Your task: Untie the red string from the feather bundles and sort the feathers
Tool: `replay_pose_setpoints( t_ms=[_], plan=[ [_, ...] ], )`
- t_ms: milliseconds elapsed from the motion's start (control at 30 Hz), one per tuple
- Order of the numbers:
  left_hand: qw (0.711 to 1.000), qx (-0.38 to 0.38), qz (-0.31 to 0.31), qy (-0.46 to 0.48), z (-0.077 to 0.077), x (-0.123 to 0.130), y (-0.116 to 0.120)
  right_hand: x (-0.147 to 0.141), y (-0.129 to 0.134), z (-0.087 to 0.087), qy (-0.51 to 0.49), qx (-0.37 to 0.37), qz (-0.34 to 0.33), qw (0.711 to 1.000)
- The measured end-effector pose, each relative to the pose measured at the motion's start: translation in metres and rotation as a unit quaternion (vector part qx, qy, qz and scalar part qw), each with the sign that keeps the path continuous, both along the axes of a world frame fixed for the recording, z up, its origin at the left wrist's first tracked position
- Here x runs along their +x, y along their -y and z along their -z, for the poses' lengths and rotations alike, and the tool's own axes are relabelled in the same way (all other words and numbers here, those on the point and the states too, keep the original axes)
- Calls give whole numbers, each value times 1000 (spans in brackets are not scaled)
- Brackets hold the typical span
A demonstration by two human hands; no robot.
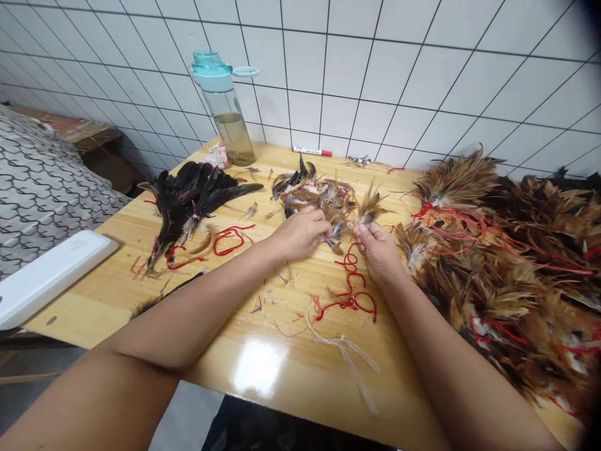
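Observation:
My left hand (303, 235) reaches into a loose heap of brown and black feathers (322, 191) in the middle of the table. Its fingers are curled down against the heap, and what they pinch, if anything, is hidden. Just to the right, my right hand (379, 247) pinches a small bunch of brown feathers (370, 207) by the quill end, tips pointing up and away. Below that hand lies a tangle of red cord (350, 294). Pale flat strips (345, 344) trail from it toward the table's front edge.
Big tied bundles of brown feathers (498, 288) with red cords cover the right side. Black feathers (190, 194) lie at the left, near more red cord (232, 239). A water bottle (230, 116), a red marker (311, 151) and a white oblong case (59, 272) are around the edges.

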State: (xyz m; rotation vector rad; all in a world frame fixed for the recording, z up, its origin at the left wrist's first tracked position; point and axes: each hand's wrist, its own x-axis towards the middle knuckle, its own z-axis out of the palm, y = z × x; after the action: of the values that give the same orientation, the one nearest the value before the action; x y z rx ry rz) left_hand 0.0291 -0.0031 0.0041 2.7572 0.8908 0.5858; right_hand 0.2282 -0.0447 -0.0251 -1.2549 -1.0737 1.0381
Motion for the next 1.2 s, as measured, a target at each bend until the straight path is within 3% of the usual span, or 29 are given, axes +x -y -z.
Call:
replay_pose_setpoints(
  t_ms=[167, 300, 433, 533, 633, 700, 800, 1000, 1200],
  plan=[
    [999, 2, -20, -40, 3, 4, 3, -2, 3, 2, 40, 14, -2, 999],
    [999, -29, -25, 5, 2, 5, 2, -3, 4, 2, 65, 22, -2, 998],
    [986, -122, -53, 97, -3, 7, 3, -4, 5, 1, 68, 21, -2, 997],
    [939, -238, -78, 235, -7, 11, 5, -4, 4, 2, 72, 22, 1, 997],
    [851, -372, -84, 360, -6, 16, 7, -5, 2, 4, 73, 25, 5, 997],
    [802, -436, -79, 401, -5, 20, 10, -7, 1, 5, 73, 27, 3, 997],
    [766, -481, -66, 421, -2, 25, 15, -10, 1, 6, 77, 23, -9, 997],
    [778, -465, -81, 415, 4, 31, 20, -13, 5, 4, 108, 27, -33, 993],
    [823, -405, -96, 386, 7, 30, 17, -12, 5, 4, 113, 35, -62, 991]
  ],
)
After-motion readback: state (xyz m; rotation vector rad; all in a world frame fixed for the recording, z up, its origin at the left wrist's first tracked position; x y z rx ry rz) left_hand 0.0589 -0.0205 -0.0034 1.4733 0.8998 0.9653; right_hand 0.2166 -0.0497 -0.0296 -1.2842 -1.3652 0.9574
